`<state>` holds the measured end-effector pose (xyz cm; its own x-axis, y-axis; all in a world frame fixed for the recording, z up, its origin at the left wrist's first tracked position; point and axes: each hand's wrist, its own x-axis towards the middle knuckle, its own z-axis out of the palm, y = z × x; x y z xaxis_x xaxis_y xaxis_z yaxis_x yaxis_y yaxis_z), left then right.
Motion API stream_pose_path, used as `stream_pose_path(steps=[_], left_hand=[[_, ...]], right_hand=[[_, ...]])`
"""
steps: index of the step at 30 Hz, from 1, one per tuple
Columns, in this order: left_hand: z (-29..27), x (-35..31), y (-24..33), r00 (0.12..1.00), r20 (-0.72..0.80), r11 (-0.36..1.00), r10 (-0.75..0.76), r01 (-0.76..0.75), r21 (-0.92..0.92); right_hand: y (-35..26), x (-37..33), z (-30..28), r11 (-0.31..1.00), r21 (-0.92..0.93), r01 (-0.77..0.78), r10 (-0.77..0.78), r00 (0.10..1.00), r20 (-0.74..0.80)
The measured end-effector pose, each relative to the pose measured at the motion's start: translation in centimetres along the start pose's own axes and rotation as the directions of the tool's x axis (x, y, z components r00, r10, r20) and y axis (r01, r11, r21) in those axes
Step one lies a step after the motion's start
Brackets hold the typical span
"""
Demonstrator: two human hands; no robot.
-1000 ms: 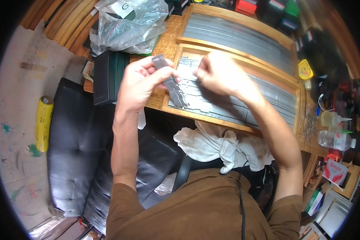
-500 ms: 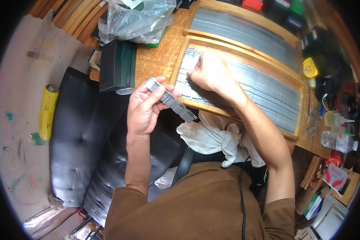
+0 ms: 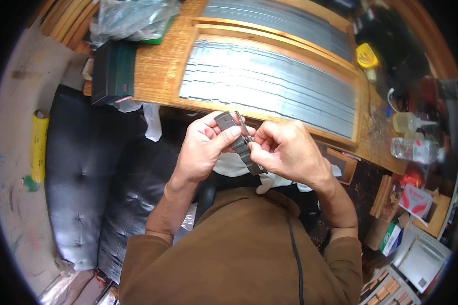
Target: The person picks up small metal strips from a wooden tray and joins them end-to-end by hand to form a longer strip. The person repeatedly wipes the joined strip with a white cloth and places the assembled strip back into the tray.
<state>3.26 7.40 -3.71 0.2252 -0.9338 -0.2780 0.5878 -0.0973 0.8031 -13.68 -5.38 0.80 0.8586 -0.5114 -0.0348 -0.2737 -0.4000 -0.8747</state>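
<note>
My left hand is closed round a narrow stack of dark grey metal pieces, thumb lying across its face. The stack slants from upper left to lower right, above my lap. A thin metal strip stands along its right side, a small gap showing at the top. My right hand pinches this strip against the stack; its fingertips partly hide where they meet. Just beyond both hands lies a shallow wooden tray lined with rows of silvery metal strips.
A second tray of thin strips sits behind the first. To the left are a dark green box, a plastic bag and a black padded seat. Bottles and a yellow container stand at the right.
My right hand has come back from the tray to the stack and now pinches a thin strip there. My left hand has turned the stack more upright. The whole view has shifted.
</note>
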Motion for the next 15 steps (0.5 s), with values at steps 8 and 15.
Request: stream_pose_path(steps=[8, 15], left_hand=[[3.6, 0.2, -3.4, 0.99, 0.017, 0.984, -0.137, 0.134, 0.121], [3.1, 0.1, -4.2, 0.997, -0.042, 0.995, -0.071, 0.074, 0.073]], right_hand=[[3.8, -5.4, -0.8, 0.998, -0.056, 0.019, -0.022, 0.998, -0.066], [3.4, -6.0, -0.7, 0.999, -0.018, -0.028, 0.025, 0.989, -0.145]])
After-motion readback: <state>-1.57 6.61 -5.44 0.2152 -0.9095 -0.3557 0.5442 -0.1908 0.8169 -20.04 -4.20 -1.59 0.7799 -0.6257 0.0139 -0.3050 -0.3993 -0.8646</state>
